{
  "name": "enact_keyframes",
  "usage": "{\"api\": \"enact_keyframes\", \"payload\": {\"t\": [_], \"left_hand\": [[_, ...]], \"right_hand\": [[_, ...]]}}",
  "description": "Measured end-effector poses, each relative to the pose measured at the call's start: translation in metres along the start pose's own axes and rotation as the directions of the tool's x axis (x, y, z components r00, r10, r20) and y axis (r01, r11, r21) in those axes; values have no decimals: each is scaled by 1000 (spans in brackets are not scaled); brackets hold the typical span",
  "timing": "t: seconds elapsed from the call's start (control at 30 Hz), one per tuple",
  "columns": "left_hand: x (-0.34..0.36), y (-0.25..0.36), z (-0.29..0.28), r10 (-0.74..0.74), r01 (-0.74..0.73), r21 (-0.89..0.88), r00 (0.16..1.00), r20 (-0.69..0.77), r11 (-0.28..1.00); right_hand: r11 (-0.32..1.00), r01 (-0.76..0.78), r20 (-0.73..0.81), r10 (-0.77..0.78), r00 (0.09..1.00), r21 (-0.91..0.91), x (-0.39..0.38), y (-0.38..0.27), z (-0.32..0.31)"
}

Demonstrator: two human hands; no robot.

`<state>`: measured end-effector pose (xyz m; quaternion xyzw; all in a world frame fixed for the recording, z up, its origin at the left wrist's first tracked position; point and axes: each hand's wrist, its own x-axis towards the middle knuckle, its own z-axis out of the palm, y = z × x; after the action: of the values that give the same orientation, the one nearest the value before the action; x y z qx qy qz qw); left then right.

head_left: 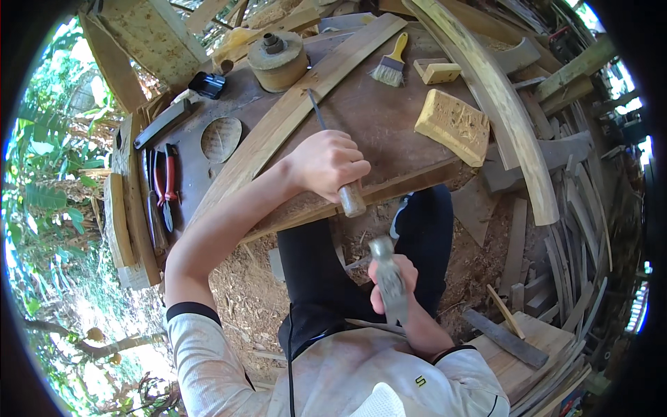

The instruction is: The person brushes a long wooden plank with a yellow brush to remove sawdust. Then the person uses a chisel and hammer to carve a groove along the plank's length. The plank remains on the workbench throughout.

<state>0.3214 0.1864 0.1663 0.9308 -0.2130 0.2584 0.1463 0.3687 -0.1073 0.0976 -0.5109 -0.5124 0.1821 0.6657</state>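
My left hand (333, 165) is closed around a long chisel (351, 199), its wooden handle end poking out below the fist and its thin metal blade reaching up over a long wooden plank (358, 42) lying diagonally on the workbench (385, 128). My right hand (399, 278) grips a hammer (385, 254), slightly blurred, held low over my legs, below the bench edge and apart from the chisel. A round disc of wood (221, 139) lies left of the plank. To its right are a yellow-handled paintbrush (389, 66) and a pale yellow block (451, 126).
Red-handled pliers (167, 184), a small black object (206, 86) and a cylindrical wooden piece (276, 66) sit on the bench. Long curved timber (514, 125) overhangs its right side. Stacked strips (583, 215) fill the right, shavings (246, 292) cover the ground, and foliage (48, 194) shows at left.
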Motion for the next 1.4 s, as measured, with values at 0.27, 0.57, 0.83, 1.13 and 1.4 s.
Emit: {"api": "enact_keyframes", "payload": {"t": [0.27, 0.57, 0.83, 1.13, 1.4], "left_hand": [[-3, 3, 0, -22, 22, 4, 999, 24, 1000], [1, 5, 1, -64, 61, 40, 994, 90, 997], [2, 3, 0, -43, 42, 13, 998, 50, 999], [-2, 2, 1, -66, 65, 26, 997, 50, 998], [1, 3, 2, -76, 75, 8, 996, 49, 997]], "right_hand": [[997, 78, -24, -78, 997, 13, 7, 0, 9], [989, 139, -121, -133, 984, 41, 7, 12, 13], [961, 264, 43, -261, 964, -84, 12, 12, -5], [991, -9, 86, 20, 996, -131, 14, 6, 2], [971, 11, 34, -3, 999, -240, 11, 3, 1]]}}
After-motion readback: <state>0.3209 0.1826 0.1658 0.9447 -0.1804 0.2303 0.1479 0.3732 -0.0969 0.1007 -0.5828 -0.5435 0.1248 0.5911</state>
